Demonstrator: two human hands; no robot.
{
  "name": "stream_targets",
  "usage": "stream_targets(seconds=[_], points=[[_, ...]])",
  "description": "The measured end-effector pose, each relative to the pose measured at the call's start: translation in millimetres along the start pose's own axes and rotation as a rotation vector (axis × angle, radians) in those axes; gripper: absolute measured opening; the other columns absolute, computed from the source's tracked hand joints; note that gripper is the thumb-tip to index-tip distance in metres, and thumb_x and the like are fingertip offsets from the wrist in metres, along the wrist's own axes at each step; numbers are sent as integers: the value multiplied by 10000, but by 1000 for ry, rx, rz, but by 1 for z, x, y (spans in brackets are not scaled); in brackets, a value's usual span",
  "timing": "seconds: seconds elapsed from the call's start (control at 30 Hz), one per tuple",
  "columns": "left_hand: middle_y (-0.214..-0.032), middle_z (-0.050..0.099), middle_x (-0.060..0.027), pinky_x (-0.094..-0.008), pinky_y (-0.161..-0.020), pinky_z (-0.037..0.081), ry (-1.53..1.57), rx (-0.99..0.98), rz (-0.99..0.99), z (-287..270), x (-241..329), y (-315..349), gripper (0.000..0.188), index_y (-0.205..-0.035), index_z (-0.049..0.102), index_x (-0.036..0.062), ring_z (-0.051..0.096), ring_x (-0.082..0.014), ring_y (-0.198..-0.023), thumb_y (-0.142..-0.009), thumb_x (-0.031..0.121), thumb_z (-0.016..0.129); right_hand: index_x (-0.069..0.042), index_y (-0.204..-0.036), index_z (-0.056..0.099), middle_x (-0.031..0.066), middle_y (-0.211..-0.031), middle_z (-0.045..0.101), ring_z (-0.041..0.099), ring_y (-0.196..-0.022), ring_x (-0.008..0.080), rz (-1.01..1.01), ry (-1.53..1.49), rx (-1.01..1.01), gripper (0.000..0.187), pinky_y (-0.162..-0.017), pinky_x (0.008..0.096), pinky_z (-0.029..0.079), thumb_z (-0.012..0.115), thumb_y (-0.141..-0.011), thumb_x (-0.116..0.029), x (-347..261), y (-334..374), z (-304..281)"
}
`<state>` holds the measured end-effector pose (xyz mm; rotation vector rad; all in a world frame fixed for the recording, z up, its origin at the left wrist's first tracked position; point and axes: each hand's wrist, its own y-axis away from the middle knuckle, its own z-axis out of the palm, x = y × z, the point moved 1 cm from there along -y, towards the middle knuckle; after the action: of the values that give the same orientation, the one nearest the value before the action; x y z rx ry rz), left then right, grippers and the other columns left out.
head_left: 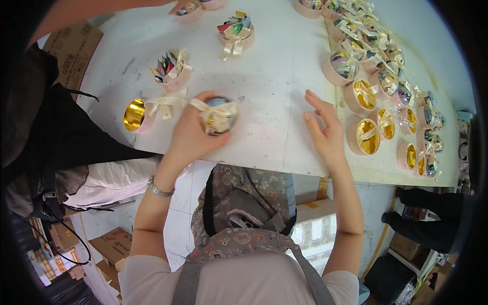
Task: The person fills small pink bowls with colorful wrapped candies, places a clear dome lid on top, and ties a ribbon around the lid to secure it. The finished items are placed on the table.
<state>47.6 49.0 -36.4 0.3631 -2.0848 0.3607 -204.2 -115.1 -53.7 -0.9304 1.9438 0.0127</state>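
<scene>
My left hand (189, 133) is wrapped round a small round gift box (219, 117) with a clear top, dark contents and a cream ribbon bow. The box is slightly blurred, held above the white table. Over the table to the right, my right hand (326, 131) is open, fingers apart and nothing in it. Left of my left hand lies a pink box with a shiny gold inside (134, 116), a cream ribbon (168, 103) beside it. Beyond stands a pink box filled with colourful packets (175, 79).
Another filled box (238, 35) stands farther back on the table (274, 76). Many bow-tied boxes crowd the right side, some showing gold (367, 136). A co-worker's arm (96, 15) reaches in at the top left. Cardboard boxes (73, 53) flank the left edge.
</scene>
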Motion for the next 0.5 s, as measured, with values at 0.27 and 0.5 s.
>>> stream_targets(seconds=[0.27, 0.5], points=[[-1071, 609, -232, -396, -870, 481, -492, 246, -112, -75, -28, 5, 607, -1236, 514, -54, 609, -337, -991, -740, 214, 740, -48, -1008, 702, 116, -1213, 648, 580, -1070, 284, -233, 315, 48, 234, -896, 390, 488, 702, -778, -93, -16, -27, 12], [-1455, 363, -271, -481, -1107, 294, -1071, 488, 172, -101, 5, -23, 1100, -1481, 203, -58, 351, -417, -1329, -615, 149, 850, -66, -973, 692, 82, -1127, 679, 594, -1033, 282, -239, 655, 344, 241, -820, 411, 493, 718, -733, -76, -1, -6, -47]])
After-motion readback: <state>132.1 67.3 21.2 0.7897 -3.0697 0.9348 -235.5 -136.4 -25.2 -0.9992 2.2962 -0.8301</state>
